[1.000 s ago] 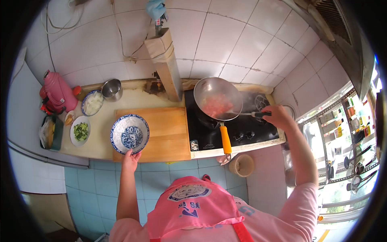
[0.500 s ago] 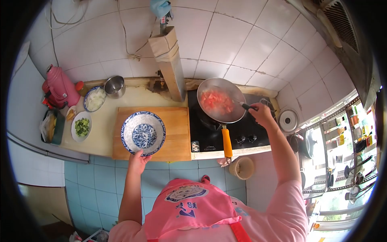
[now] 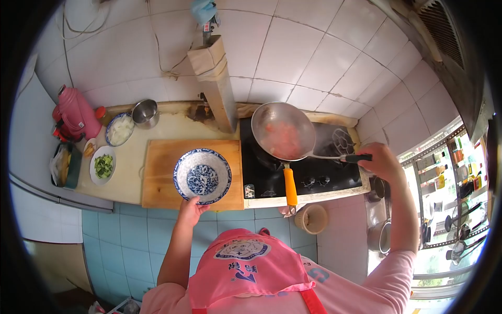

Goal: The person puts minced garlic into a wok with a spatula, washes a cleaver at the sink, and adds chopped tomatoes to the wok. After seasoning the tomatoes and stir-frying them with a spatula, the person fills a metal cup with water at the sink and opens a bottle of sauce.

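My left hand (image 3: pixel 192 212) grips the near rim of a blue-and-white patterned bowl (image 3: pixel 222 175), holding it over a wooden cutting board (image 3: pixel 159 178). No food shows inside the bowl. On the stove stands a frying pan (image 3: pixel 264 118) with an orange handle (image 3: pixel 290 186) pointing toward me. Steaming red pieces that look like chopped tomato (image 3: pixel 282 138) lie in it. My right hand (image 3: pixel 381 161) is closed round the black end of a long cooking utensil (image 3: pixel 334 157). Its metal shaft crosses the pan's right rim, and its working end cannot be made out.
On the left counter are a plate of sliced green vegetable (image 3: pixel 104 166), a plate of white pieces (image 3: pixel 120 130), a metal bowl (image 3: pixel 145 113) and a pink thermos (image 3: pixel 78 115). A boxed pipe (image 3: pixel 214 86) rises behind the board. A bin (image 3: pixel 312 219) stands below the stove.
My right hand has moved right and slightly down, bringing the utensil's shaft out across the pan rim. The bowl in my left hand has shifted right, toward the stove.
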Demonstrator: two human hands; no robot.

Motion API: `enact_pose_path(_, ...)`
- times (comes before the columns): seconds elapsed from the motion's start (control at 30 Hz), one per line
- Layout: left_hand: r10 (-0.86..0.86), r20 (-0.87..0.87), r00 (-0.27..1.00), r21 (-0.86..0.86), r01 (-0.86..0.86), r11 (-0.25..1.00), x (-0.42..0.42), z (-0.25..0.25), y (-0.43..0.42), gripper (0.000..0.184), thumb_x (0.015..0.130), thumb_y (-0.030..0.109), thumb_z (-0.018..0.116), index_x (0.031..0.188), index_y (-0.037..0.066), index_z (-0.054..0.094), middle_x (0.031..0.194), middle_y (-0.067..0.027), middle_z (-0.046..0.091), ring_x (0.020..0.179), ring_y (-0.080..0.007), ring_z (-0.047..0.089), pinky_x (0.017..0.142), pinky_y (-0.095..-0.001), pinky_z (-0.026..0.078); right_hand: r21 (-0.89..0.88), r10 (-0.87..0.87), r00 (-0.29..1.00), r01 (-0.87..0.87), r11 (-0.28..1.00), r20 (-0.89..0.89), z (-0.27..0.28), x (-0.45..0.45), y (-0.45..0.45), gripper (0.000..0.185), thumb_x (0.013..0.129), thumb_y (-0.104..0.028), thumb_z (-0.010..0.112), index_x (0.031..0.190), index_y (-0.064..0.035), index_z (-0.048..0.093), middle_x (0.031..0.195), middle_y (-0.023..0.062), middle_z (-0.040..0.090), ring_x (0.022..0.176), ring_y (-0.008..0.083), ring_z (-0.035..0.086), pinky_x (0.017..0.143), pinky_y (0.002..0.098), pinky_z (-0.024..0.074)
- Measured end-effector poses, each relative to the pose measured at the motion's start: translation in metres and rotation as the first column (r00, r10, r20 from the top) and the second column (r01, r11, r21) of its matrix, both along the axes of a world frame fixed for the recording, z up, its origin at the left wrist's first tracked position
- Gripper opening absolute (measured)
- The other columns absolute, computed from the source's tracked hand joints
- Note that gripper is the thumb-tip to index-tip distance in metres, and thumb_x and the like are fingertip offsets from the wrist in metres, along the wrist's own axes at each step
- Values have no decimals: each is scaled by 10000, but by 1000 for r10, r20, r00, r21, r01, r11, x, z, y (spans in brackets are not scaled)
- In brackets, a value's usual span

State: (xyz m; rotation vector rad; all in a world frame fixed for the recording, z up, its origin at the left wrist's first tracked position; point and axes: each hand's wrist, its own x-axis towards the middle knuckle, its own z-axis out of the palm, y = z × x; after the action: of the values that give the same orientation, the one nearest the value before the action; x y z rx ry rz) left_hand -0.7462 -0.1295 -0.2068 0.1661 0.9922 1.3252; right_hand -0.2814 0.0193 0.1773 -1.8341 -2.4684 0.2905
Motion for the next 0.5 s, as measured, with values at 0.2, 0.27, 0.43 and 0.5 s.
enact_pose_path(0.2, 9, -175, 984, 107, 10, 994, 24, 52, 39, 408, 911, 85, 457, 1312, 47, 397, 1192, -147, 571, 915, -259, 642, 639, -355, 588, 98, 41, 994, -31, 995, -100, -64, 11, 28, 295, 735, -145, 715, 1006, -34, 678, 918, 166, 641, 867, 343, 620, 768, 384, 489)
enact_pose_path(0.27, 17, -296, 955, 141, 26, 990, 31, 85, 70, 439, 913, 77, 454, 1343, 50, 369, 1268, -153, 520, 986, -275, 621, 651, -364, 593, 140, -9, 975, 41, 989, -220, -74, 15, 24, 289, 741, -140, 714, 1006, -30, 678, 925, 164, 646, 886, 336, 620, 777, 374, 489)
enact_pose_path(0.43, 99, -593, 799, 346, 142, 927, 64, 127, 173, 609, 899, -21, 396, 1458, 131, 208, 1335, -173, 458, 1041, -302, 610, 625, -350, 611, 178, -65, 936, 133, 975, -345, -101, 44, 5, 278, 733, -98, 721, 994, -15, 677, 903, 165, 644, 872, 332, 624, 777, 374, 494)
enact_pose_path(0.5, 219, -748, 626, 423, 196, 885, 87, 152, 202, 676, 881, -36, 403, 1483, 165, 170, 1316, -175, 482, 991, -293, 631, 599, -330, 609, 240, -27, 918, 132, 962, -395, -113, 52, -4, 276, 726, -78, 725, 990, -16, 677, 893, 164, 642, 868, 331, 625, 767, 371, 498)
